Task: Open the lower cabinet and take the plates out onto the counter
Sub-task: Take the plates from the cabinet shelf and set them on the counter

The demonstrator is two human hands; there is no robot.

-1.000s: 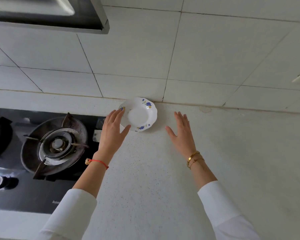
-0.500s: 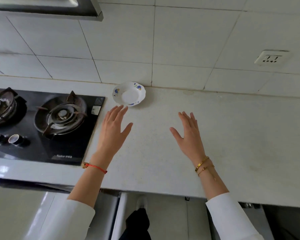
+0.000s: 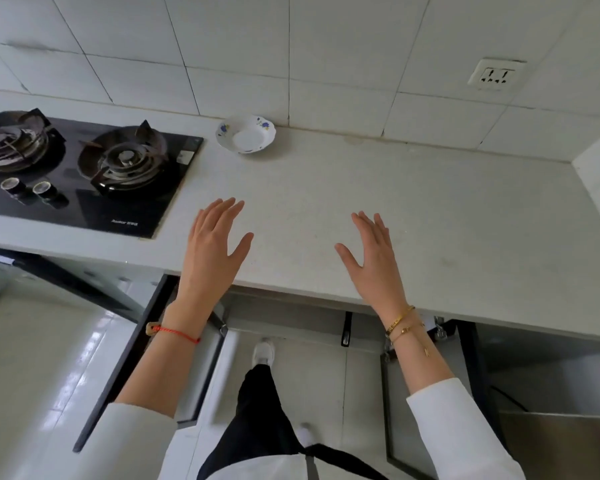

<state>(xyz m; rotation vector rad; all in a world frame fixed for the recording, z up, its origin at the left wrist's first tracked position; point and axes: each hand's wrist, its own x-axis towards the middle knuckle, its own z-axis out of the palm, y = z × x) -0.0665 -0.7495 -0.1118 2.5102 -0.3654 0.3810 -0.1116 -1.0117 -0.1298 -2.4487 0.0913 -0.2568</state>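
A small white plate (image 3: 246, 134) with blue flowers on its scalloped rim sits on the pale counter (image 3: 430, 216) against the tiled wall. My left hand (image 3: 212, 249) and my right hand (image 3: 373, 256) hover over the counter's front edge, fingers straight, both holding nothing, well short of the plate. Below the counter the lower cabinet stands open: its left door (image 3: 132, 344) and right door (image 3: 406, 403) swing outward. The cabinet's inside is hidden from here.
A black glass gas hob (image 3: 80, 174) with two burners and two knobs lies at the left. A wall socket (image 3: 496, 75) sits at the upper right. My leg and white shoe (image 3: 263, 353) stand on the tiled floor between the doors.
Both hands have drawn back from the plate toward the counter's front edge. The view has tilted down, so the open cabinet doors and floor now show.
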